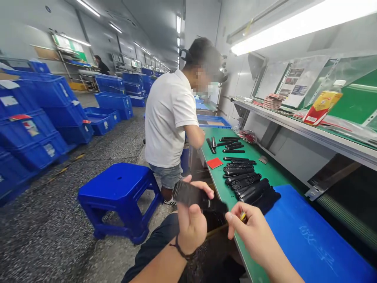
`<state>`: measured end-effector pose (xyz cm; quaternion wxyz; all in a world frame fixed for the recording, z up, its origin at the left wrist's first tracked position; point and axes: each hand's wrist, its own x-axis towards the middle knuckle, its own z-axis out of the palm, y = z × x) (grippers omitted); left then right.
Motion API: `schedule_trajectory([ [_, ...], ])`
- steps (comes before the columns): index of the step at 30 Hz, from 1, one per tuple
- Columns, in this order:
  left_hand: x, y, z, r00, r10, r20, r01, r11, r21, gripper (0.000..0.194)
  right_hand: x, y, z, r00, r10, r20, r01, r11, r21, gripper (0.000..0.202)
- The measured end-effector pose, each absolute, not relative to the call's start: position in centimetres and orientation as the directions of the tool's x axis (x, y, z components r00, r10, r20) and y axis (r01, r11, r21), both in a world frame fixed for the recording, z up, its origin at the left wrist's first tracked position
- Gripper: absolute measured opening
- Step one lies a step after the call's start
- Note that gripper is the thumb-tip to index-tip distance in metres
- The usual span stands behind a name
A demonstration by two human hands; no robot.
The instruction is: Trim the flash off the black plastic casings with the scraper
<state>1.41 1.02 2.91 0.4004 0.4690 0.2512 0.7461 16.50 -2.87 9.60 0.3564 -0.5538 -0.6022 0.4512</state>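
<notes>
My left hand (193, 222) is closed around a long black plastic part (200, 198), which is smeared by motion. The part lies across my palm with its narrow end pointing right. My right hand (247, 224) is pinched beside that end. A small yellow thing (243, 216) shows between its fingers, too little of it to name. Beyond my hands, several black elongated plastic parts (238, 169) lie in a row on the green tabletop (218, 177). A red card (215, 163) rests near the table's left edge.
A blue sheet (312, 236) covers the near right of the table. A person in a white shirt (172, 114) stands ahead. To the left is a blue stool (118, 184), with stacked blue crates (35, 118) behind. A shelf (294, 122) holding a bottle (325, 103) overhangs the table.
</notes>
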Motion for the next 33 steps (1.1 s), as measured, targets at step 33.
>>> schedule_trajectory([
  [33,-0.6,0.2,2.7,0.416,0.909,-0.022,-0.708,0.339,0.62,0.065,14.7,-1.6,6.9,-0.209,0.833,0.513,0.428,0.549,-0.717,0.009],
])
